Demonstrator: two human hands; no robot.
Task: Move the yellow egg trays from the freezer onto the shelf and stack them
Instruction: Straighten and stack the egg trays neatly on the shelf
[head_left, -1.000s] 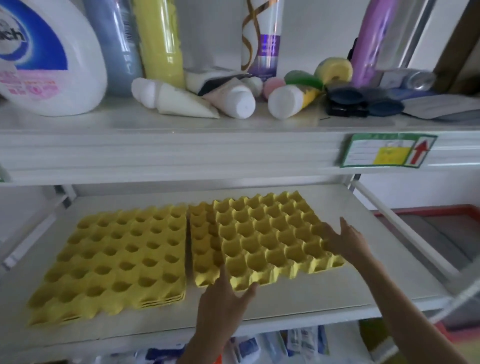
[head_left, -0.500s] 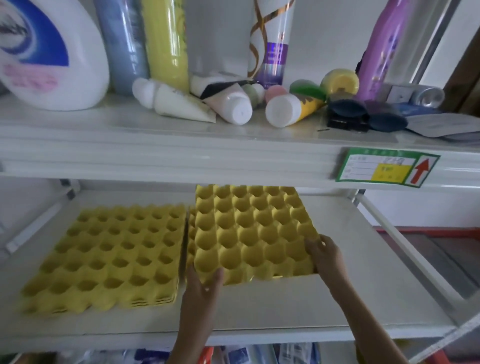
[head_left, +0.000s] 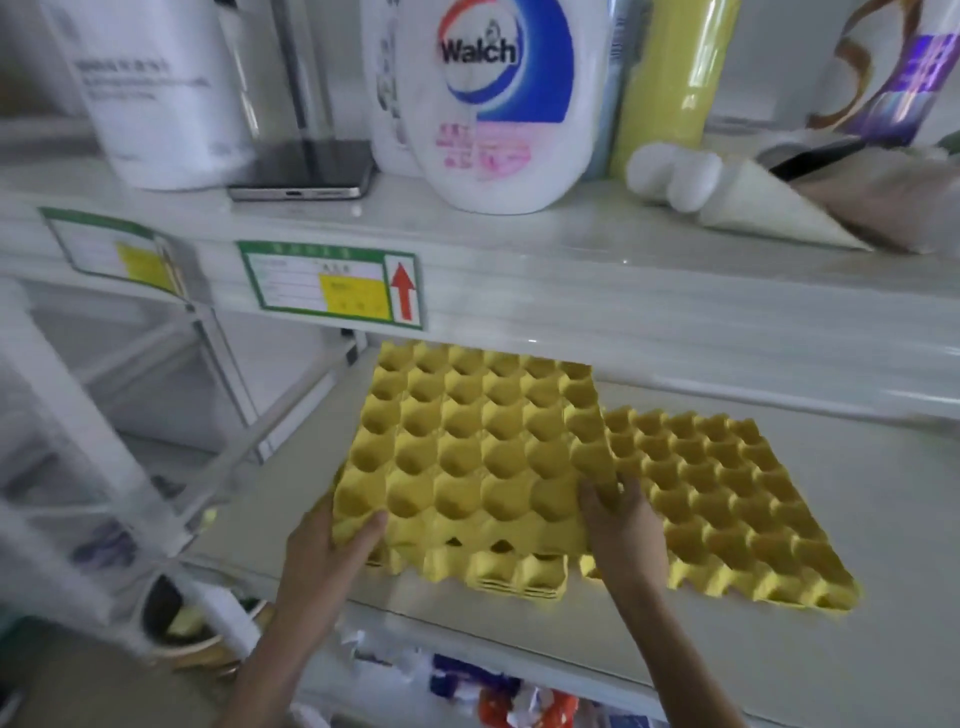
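Note:
I hold one yellow egg tray tilted, its far edge raised under the upper shelf. My left hand grips its near left corner with the thumb on top. Its near right corner is gripped by my right hand. The held tray hovers over a stack of yellow trays whose front edge shows beneath it. Another yellow tray pile lies to the right on the white shelf.
The upper shelf carries a Walch detergent bottle, a phone, a white tub, a yellow bottle and white tubes. A green price label hangs on its edge. Packets lie on the shelf below.
Both hands lifted a tray off the right pile and carried it left, over the left stack. My view swung left along the shelf.

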